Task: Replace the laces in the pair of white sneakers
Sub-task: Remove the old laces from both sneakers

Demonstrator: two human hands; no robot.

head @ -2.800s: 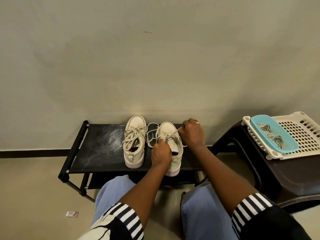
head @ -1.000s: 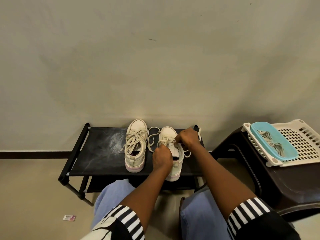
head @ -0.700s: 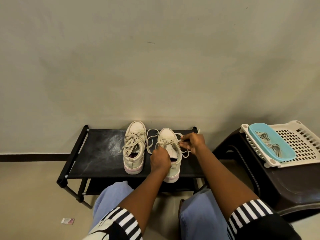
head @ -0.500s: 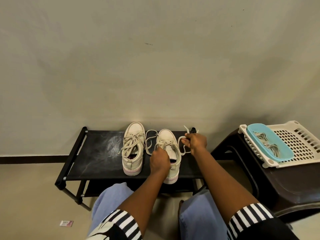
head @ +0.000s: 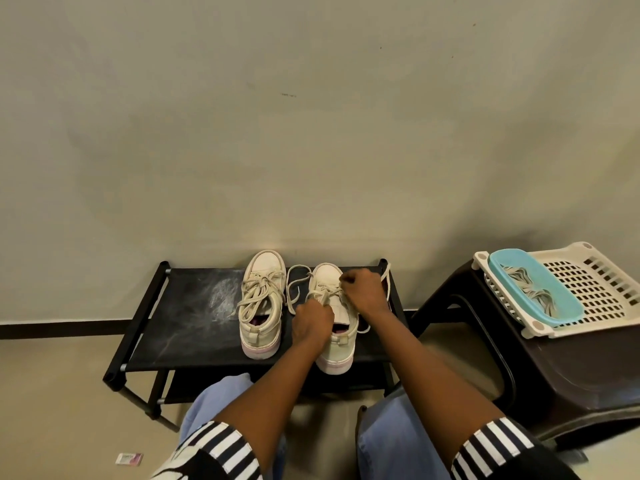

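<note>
On the black shoe rack (head: pixel 194 306), your left hand (head: pixel 311 318) pinches the lace (head: pixel 385 282) at the tongue of the right-side sneaker (head: pixel 339 348). Your right hand (head: pixel 362 291) curls round it nearer the toe. Steady the shoe and draw out one crossing at a time.

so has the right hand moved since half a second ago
Yes. The right hand moved left, from in front of the shoe rack's back right post to over the right sneaker, pinching its lace.
</note>
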